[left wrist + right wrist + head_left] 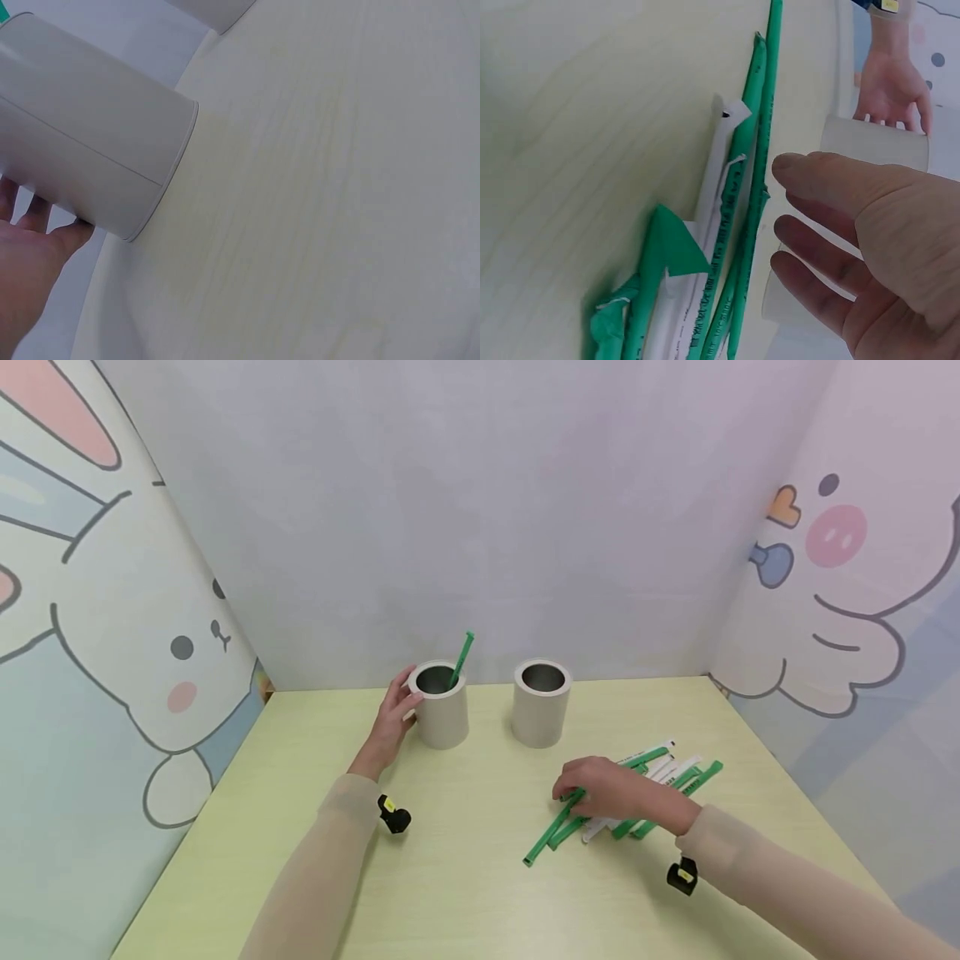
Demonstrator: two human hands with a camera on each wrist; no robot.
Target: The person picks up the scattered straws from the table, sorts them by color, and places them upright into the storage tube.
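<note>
By R hand [600, 783] — thin wrapped sticks [553, 828], grn & wht, some lettered.

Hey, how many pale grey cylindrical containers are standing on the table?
2. The left container, with a thin green wrapped stick poking out, is gripped by the person's left hand; the right container stands apart from it, untouched. I see no sign of others hidden.
</note>
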